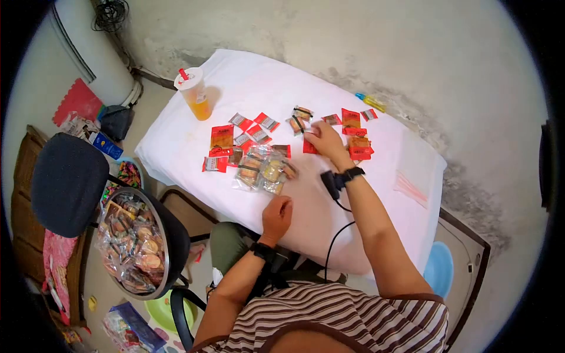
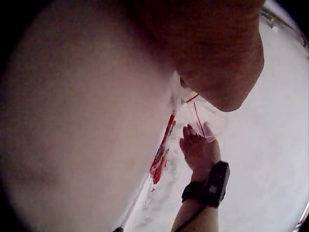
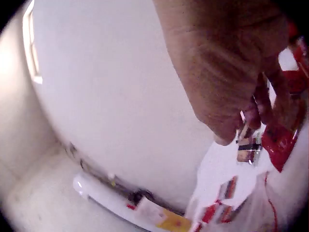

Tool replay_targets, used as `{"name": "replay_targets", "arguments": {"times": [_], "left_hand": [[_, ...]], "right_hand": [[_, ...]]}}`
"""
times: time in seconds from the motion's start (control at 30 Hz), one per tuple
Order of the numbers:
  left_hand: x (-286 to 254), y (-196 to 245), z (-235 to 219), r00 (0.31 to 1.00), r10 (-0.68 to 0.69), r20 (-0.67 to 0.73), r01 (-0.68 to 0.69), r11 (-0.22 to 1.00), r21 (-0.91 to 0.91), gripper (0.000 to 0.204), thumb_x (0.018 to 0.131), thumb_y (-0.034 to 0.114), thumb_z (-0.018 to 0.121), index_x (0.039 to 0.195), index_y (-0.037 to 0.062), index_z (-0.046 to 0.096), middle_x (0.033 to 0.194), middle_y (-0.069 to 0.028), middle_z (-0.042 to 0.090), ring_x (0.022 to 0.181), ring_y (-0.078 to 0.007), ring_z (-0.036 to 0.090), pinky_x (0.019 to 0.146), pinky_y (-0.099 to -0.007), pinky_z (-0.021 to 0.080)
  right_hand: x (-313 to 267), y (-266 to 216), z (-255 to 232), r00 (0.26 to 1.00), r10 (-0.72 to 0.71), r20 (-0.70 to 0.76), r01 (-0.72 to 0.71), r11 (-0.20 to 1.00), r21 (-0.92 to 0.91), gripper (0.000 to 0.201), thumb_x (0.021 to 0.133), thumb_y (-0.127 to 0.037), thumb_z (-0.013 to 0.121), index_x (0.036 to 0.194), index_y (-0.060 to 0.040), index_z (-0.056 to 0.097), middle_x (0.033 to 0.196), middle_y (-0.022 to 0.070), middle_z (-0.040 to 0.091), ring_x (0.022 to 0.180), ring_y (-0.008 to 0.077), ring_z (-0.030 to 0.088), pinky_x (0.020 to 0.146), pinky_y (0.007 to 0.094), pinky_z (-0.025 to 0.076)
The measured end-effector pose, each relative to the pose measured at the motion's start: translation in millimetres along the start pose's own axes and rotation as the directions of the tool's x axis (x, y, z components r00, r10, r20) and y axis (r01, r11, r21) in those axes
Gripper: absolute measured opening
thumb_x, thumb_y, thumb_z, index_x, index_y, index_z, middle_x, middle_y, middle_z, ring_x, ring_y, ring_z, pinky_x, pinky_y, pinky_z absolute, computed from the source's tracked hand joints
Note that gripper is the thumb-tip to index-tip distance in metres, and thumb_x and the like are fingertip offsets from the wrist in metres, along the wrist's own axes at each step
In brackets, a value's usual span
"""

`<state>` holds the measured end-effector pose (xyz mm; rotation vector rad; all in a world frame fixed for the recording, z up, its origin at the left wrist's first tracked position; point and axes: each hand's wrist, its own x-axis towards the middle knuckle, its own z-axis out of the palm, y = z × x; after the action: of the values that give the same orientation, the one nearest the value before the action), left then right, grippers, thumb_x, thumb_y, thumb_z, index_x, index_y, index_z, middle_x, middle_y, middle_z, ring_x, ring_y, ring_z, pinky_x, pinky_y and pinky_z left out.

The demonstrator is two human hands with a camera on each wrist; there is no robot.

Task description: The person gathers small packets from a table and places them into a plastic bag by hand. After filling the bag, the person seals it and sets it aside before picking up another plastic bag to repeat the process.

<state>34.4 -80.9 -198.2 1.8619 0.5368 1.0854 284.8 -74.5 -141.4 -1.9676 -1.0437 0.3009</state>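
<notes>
Red packet [image 1: 309, 148], one of many wrapped snacks here, lies toward the far middle of the white-covered surface [image 1: 376, 182], partly under the right hand [image 1: 329, 143]. That hand's fingers reach down over it; from where I'm standing I can't tell whether they pinch it. Just beyond them sit two small dark-banded packs [image 1: 297, 125], near each other. The left hand [image 1: 276, 219] is by the near edge, its fingers bent inward, and I can't make out whether they grip anything.

Just past that hand, clear-wrapped biscuits [image 1: 272, 170] make a little heap. A clear bag with a red line [image 3: 256, 210] shows from the right wrist. Larger red packets lie in two groups, one on the left [image 1: 222, 140], the other to the right [image 1: 351, 120] of the right hand. A lidded cup [image 1: 202, 109] of orange drink stands at the far left corner, and clear bags with pink strips [image 1: 412, 189] lie near the right end. Down beside the person's left, a dark tub [image 1: 180, 235] brims with more wrapped snacks [image 1: 136, 244].
</notes>
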Motion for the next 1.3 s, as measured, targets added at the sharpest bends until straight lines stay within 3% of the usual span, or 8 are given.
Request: {"name": "replay_targets", "arguments": {"times": [0.13, 0.37, 0.47, 0.57, 1.07, 1.17, 1.23, 1.3], "left_hand": [[-0.3, 0.9, -1.3, 0.999, -0.039, 0.02, 0.04, 0.999, -0.019, 0.007, 0.081, 0.005, 0.059, 0.087, 0.002, 0.057, 0.068, -0.0104, 0.053, 0.056, -0.021, 0.052, 0.052, -0.0295, 0.043], [3.3, 5.0, -3.3, 0.998, -0.062, -0.001, 0.062, 0.998, -0.033, 0.007, 0.082, 0.006, 0.058, 0.087, 0.0016, 0.057, 0.068, -0.0099, 0.053, 0.056, -0.0189, 0.052, 0.052, -0.0281, 0.042], [3.1, 6.0, -5.7, 0.994, -0.113, -0.01, 0.112, 0.993, -0.044, 0.007, 0.083, 0.007, 0.058, 0.087, 0.0011, 0.057, 0.067, -0.0096, 0.054, 0.056, -0.016, 0.052, 0.052, -0.0269, 0.042], [2.7, 6.2, -3.0, 0.977, -0.21, -0.035, 0.205, 0.973, -0.109, 0.01, 0.085, 0.01, 0.058, 0.089, 0.0006, 0.058, 0.065, -0.0022, 0.053, 0.057, -0.0068, 0.046, 0.053, -0.022, 0.04], [16.4, 48.8, -7.2, 0.984, 0.169, -0.063, -0.164, 0.983, 0.08, 0.009, 0.083, 0.005, 0.058, 0.09, 0.0002, 0.06, 0.078, -0.0113, 0.059, 0.061, -0.0208, 0.055, 0.055, -0.0284, 0.045], [16.2, 46.1, -9.6, 0.979, 0.194, -0.065, -0.188, 0.978, 0.084, 0.011, 0.079, 0.002, 0.059, 0.09, 0.0026, 0.06, 0.076, -0.0132, 0.057, 0.064, -0.0292, 0.057, 0.055, -0.034, 0.046], [14.1, 46.4, -10.7, 0.991, 0.129, -0.041, -0.127, 0.991, 0.043, 0.012, 0.079, 0.002, 0.059, 0.091, 0.0031, 0.06, 0.076, -0.0131, 0.058, 0.064, -0.0285, 0.057, 0.054, -0.0334, 0.046], [15.0, 45.0, -10.4, 0.99, 0.131, -0.048, -0.129, 0.99, 0.049, 0.013, 0.079, 0.003, 0.059, 0.092, 0.0031, 0.06, 0.077, -0.0131, 0.059, 0.064, -0.0283, 0.058, 0.054, -0.033, 0.046]], "right_hand": [[24.3, -8.5, 32.8, 0.972, -0.236, 0.004, 0.204, 0.829, -0.52, 0.043, 0.069, -0.036, 0.068, 0.102, -0.0101, 0.056, 0.105, 0.0155, 0.057, 0.098, 0.0299, 0.053, 0.077, 0.0442, 0.043], [33.3, 3.4, 40.2, 0.986, -0.156, -0.054, 0.101, 0.829, -0.549, 0.037, 0.072, -0.028, 0.065, 0.103, -0.0107, 0.056, 0.099, 0.0133, 0.057, 0.088, 0.0307, 0.055, 0.073, 0.0424, 0.044], [17.7, -3.4, 9.6, 0.999, -0.003, 0.033, -0.005, 0.972, 0.237, 0.026, 0.079, -0.021, 0.056, 0.102, -0.0085, 0.055, 0.097, 0.0103, 0.059, 0.077, 0.0243, 0.058, 0.063, 0.0348, 0.047], [-33.1, -42.5, -27.7, 0.906, 0.095, 0.413, -0.42, 0.334, 0.844, 0.035, 0.091, -0.03, 0.041, 0.115, -0.0043, 0.048, 0.099, 0.0119, 0.06, 0.081, 0.019, 0.062, 0.058, 0.0277, 0.05], [-130.3, -36.5, 31.4, 0.862, 0.308, 0.403, -0.506, 0.58, 0.638, 0.029, 0.092, -0.029, 0.046, 0.105, -0.0046, 0.054, 0.081, 0.0046, 0.061, 0.062, 0.0126, 0.059, 0.053, 0.0262, 0.049], [-117.7, -59.9, 48.0, 0.86, 0.317, 0.4, -0.51, 0.506, 0.696, 0.028, 0.092, -0.025, 0.048, 0.11, -0.0046, 0.053, 0.09, 0.0062, 0.062, 0.073, 0.0146, 0.06, 0.06, 0.0272, 0.05], [-111.3, -64.7, 64.4, 0.893, 0.2, 0.403, -0.423, 0.071, 0.903, 0.029, 0.091, -0.022, 0.049, 0.114, -0.0044, 0.051, 0.099, 0.0084, 0.061, 0.087, 0.0165, 0.059, 0.068, 0.0267, 0.05], [-105.5, -62.5, 73.2, 0.877, 0.202, 0.436, -0.464, 0.123, 0.877, 0.031, 0.09, -0.02, 0.05, 0.116, -0.004, 0.049, 0.101, 0.0093, 0.059, 0.09, 0.017, 0.058, 0.07, 0.0265, 0.05]]}}
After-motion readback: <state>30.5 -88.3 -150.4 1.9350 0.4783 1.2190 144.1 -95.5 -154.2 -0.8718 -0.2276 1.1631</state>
